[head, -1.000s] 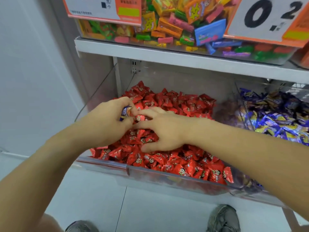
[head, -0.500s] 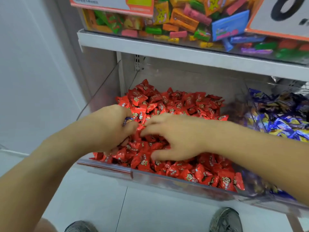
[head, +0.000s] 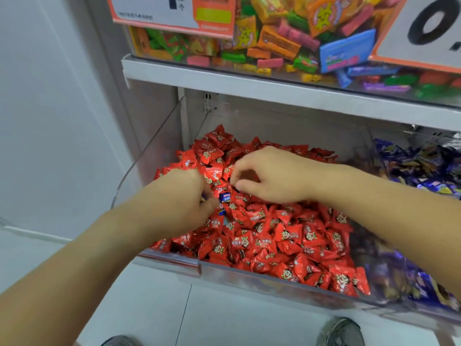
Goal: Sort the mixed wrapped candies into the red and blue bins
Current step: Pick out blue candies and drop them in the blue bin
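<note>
Clear acrylic bin (head: pixel 159 156) on lower shelf, heaped with red foil-wrapped candies (head: pixel 287 236). Both hands inside it, over the pile.

Left hand (head: pixel 179 196) knuckles-up at left-centre of the heap, fingers curled down into the wrappers. Small blue-wrapped candy (head: pixel 225 197) sitting among the red ones just beside the left fingertips, touching or nearly so; second sliver of blue wrapper just below it, by the same hand. Cannot tell whether the left fingers actually pinch a blue piece or just rest next to it; fingertips hidden by the back of the hand.

Right hand (head: pixel 272 176) just right of the blue candy, slightly above the pile, fingers curled, thumb and forefinger tips near each other. Nothing clearly visible between them, grip contents unclear. Hands close together, not touching.

Neighbouring clear bin (head: pixel 389 146) to the right, full of blue and purple wrapped candies (head: pixel 424 166), right forearm crossing in front of it.

Upper white shelf (head: pixel 249 81) carrying another clear bin of mixed orange, green, pink and blue sweets (head: pixel 274 43). Orange-and-white price tags (head: pixel 174 11) clipped to that bin's front, large black digits on the right one.

Pale tiled floor (head: pixel 149 308) below, two grey shoe tips at the bottom edge (head: pixel 341 330).
</note>
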`<control>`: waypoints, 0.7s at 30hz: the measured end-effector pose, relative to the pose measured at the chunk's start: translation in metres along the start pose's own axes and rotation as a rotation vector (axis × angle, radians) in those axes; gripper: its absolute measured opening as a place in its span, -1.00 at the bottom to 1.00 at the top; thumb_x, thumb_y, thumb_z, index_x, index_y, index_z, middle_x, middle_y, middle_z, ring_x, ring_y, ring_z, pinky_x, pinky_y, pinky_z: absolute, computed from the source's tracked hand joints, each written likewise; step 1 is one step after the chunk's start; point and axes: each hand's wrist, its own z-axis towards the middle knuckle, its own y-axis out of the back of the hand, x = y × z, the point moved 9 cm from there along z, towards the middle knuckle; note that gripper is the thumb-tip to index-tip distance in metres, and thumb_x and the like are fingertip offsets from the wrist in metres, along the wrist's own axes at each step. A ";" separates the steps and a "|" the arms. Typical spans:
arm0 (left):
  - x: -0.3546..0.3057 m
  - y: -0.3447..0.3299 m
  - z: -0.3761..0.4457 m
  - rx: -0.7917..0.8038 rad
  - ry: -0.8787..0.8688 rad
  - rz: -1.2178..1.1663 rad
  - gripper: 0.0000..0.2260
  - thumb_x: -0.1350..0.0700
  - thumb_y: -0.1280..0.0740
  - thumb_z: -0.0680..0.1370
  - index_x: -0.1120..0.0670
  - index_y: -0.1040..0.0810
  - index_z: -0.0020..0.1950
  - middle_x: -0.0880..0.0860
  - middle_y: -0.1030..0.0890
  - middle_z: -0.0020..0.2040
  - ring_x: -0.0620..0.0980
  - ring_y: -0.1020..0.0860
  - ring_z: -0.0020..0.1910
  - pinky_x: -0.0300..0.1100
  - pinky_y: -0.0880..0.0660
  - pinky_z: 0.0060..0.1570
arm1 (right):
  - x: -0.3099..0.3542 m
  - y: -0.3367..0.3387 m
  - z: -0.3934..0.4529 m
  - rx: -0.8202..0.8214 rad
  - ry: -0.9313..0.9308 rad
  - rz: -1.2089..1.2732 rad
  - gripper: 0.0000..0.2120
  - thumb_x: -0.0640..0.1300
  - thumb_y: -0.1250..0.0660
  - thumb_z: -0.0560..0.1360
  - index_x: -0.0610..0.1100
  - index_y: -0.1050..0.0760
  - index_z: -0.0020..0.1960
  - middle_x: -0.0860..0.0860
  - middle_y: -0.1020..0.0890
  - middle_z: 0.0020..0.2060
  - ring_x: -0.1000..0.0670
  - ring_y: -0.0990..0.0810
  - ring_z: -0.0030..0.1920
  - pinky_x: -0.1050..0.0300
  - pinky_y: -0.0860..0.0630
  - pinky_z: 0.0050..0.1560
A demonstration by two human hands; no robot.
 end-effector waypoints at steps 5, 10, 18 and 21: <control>0.005 -0.006 0.000 -0.007 0.023 0.089 -0.71 -0.22 -0.31 0.50 -0.05 -0.69 -0.12 -0.05 -0.65 -0.27 -0.03 -0.60 -0.23 -0.08 -0.59 -0.16 | -0.003 -0.040 0.038 0.042 0.009 -0.164 -0.44 0.26 -0.46 0.40 -0.08 -0.54 0.23 0.07 -0.60 -0.20 -0.07 -0.59 -0.02 0.15 -0.47 -0.09; 0.014 -0.004 -0.003 0.028 0.049 0.121 -0.73 -0.19 -0.34 0.49 -0.03 -0.70 -0.15 -0.04 -0.66 -0.23 -0.04 -0.60 -0.21 -0.08 -0.59 -0.15 | -0.005 -0.058 0.044 0.066 -0.023 -0.180 0.00 0.38 -0.54 0.21 -0.01 -0.25 0.47 -0.01 -0.57 -0.14 -0.16 -0.55 0.06 0.14 -0.34 -0.11; 0.021 0.000 -0.011 -0.041 0.069 0.112 -0.71 -0.22 -0.34 0.49 -0.04 -0.69 -0.14 -0.03 -0.63 -0.28 -0.03 -0.58 -0.22 -0.10 -0.57 -0.15 | -0.007 -0.074 0.057 0.052 -0.097 0.148 -0.16 0.08 -0.61 0.25 0.02 -0.36 0.46 -0.09 -0.54 0.26 -0.14 -0.52 0.25 0.03 -0.49 0.25; 0.022 0.004 -0.014 -0.073 0.065 0.096 -0.73 -0.22 -0.37 0.48 -0.05 -0.70 -0.08 -0.02 -0.63 -0.28 -0.05 -0.57 -0.24 -0.14 -0.55 -0.18 | -0.010 -0.073 0.058 0.048 -0.114 0.274 -0.65 -0.02 -0.57 0.32 -0.10 -0.49 -0.04 0.02 -0.61 -0.18 -0.04 -0.58 -0.17 0.13 -0.50 -0.14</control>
